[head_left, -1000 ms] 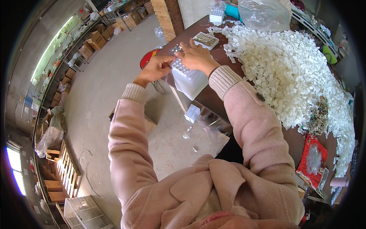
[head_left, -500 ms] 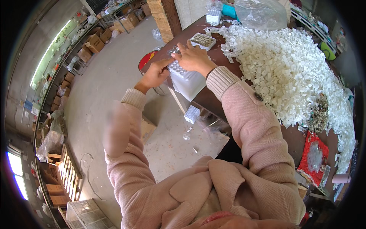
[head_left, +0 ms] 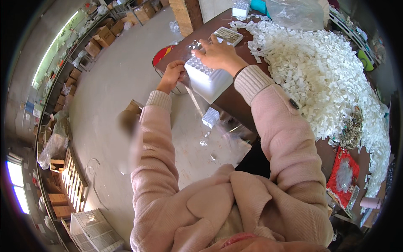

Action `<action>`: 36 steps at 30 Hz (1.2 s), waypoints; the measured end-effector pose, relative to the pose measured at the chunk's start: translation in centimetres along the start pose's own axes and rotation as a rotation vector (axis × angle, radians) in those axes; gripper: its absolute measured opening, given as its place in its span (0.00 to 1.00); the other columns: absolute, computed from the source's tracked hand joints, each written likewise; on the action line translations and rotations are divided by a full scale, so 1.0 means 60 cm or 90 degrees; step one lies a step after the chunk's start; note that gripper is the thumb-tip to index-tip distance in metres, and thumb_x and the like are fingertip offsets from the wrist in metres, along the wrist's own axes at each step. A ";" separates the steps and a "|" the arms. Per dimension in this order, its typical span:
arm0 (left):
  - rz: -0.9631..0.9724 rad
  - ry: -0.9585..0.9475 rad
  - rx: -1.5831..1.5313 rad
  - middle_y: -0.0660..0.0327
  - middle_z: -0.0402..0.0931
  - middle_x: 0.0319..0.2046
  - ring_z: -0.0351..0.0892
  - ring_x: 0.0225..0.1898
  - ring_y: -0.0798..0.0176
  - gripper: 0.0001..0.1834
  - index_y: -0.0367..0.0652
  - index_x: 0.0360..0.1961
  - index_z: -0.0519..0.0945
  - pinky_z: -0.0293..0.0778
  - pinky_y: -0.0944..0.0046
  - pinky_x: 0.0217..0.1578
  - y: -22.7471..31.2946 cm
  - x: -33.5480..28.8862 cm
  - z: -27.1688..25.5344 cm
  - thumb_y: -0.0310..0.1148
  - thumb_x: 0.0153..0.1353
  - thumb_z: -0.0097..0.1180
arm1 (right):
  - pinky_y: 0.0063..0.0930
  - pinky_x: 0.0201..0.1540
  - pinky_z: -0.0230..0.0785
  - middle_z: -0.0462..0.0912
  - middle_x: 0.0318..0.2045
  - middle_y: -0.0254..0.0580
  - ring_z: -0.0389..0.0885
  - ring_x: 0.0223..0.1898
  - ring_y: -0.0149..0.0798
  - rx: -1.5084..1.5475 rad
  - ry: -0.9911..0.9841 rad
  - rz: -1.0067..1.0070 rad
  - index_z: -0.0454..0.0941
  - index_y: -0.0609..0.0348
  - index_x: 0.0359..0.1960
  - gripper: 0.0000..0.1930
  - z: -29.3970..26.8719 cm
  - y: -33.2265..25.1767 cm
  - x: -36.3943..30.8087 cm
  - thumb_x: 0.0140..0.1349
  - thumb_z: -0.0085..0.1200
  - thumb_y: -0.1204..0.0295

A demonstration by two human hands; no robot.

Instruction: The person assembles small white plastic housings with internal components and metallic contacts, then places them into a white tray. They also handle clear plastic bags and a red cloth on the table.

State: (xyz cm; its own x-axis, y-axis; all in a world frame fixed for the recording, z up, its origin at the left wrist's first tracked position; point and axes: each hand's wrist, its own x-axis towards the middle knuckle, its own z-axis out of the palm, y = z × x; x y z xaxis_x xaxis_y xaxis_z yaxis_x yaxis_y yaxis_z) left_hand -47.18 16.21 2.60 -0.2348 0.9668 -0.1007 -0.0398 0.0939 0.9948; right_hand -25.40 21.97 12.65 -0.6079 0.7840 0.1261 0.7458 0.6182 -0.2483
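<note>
A white block with rows of round holes in its top [head_left: 208, 84] stands at the edge of the brown table [head_left: 239, 94]. My right hand [head_left: 222, 55] lies over its far right part, thumb and fingers spread. At its left side my left hand [head_left: 172, 76] is closed, fingertips pinched together close to the block; what they hold, if anything, is too small to make out. Just beyond the block lie some small shiny clear pieces [head_left: 194, 45]. Behind my right hand sits a shallow white tray [head_left: 228, 36] filled with rows of small round tan pieces.
A large heap of small white plastic pieces [head_left: 310, 80] covers the table's right side. Farther back are a clear plastic bag [head_left: 294, 14] and another white block [head_left: 241, 11]. A red packet [head_left: 343, 172] lies at the near right. Below the table edge is a smaller holed white block [head_left: 210, 117].
My left hand has drawn back from my right hand to the block's left side. My right hand stays over the block, and more of the holed top now shows. The view has shifted slightly.
</note>
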 end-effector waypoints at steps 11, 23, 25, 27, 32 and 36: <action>-0.129 0.075 -0.197 0.65 0.66 0.23 0.57 0.17 0.72 0.06 0.40 0.38 0.72 0.51 0.70 0.17 -0.181 -0.126 -0.079 0.27 0.61 0.45 | 0.54 0.68 0.59 0.58 0.72 0.54 0.59 0.70 0.63 0.018 -0.009 -0.019 0.60 0.45 0.73 0.38 -0.004 0.011 -0.007 0.68 0.35 0.37; 0.174 0.139 0.045 0.67 0.79 0.29 0.75 0.28 0.74 0.11 0.37 0.41 0.81 0.72 0.70 0.29 -0.192 -0.190 -0.020 0.25 0.56 0.66 | 0.34 0.58 0.71 0.76 0.28 0.31 0.77 0.40 0.37 -0.009 0.399 -0.766 0.76 0.54 0.25 0.02 0.102 -0.098 -0.152 0.49 0.56 0.73; 0.060 0.038 0.104 0.69 0.80 0.28 0.74 0.31 0.75 0.06 0.37 0.32 0.84 0.73 0.70 0.32 -0.179 -0.180 -0.033 0.28 0.57 0.68 | 0.40 0.69 0.61 0.81 0.45 0.44 0.76 0.55 0.49 -0.112 0.281 -0.614 0.80 0.64 0.42 0.14 0.155 -0.083 -0.160 0.55 0.51 0.72; 0.030 0.019 0.203 0.71 0.78 0.24 0.72 0.27 0.77 0.06 0.37 0.29 0.84 0.68 0.72 0.27 -0.164 -0.160 -0.053 0.28 0.57 0.69 | 0.42 0.73 0.55 0.80 0.53 0.48 0.73 0.60 0.52 -0.356 0.311 -0.432 0.80 0.68 0.50 0.21 0.192 -0.075 -0.148 0.56 0.49 0.71; 0.013 -0.038 0.307 0.71 0.78 0.22 0.69 0.25 0.78 0.09 0.38 0.25 0.84 0.65 0.73 0.26 -0.136 -0.126 -0.087 0.31 0.56 0.72 | 0.52 0.76 0.38 0.74 0.62 0.46 0.62 0.69 0.51 -0.709 0.121 -0.428 0.79 0.61 0.58 0.25 0.212 -0.080 -0.135 0.65 0.44 0.60; 0.001 0.067 0.376 0.72 0.75 0.19 0.66 0.22 0.78 0.11 0.38 0.22 0.83 0.63 0.71 0.23 -0.111 -0.109 -0.099 0.32 0.54 0.73 | 0.53 0.75 0.35 0.74 0.62 0.41 0.60 0.69 0.51 -0.776 0.101 -0.419 0.81 0.53 0.57 0.23 0.199 -0.083 -0.138 0.64 0.45 0.59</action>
State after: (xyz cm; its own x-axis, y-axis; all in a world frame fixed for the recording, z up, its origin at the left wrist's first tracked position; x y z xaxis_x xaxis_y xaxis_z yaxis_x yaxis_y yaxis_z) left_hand -51.13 7.86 -3.45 -0.3300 0.9414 -0.0697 0.5007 0.2371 0.8325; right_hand -27.31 11.71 1.38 -0.9596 0.2808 0.0182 0.1530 0.4665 0.8712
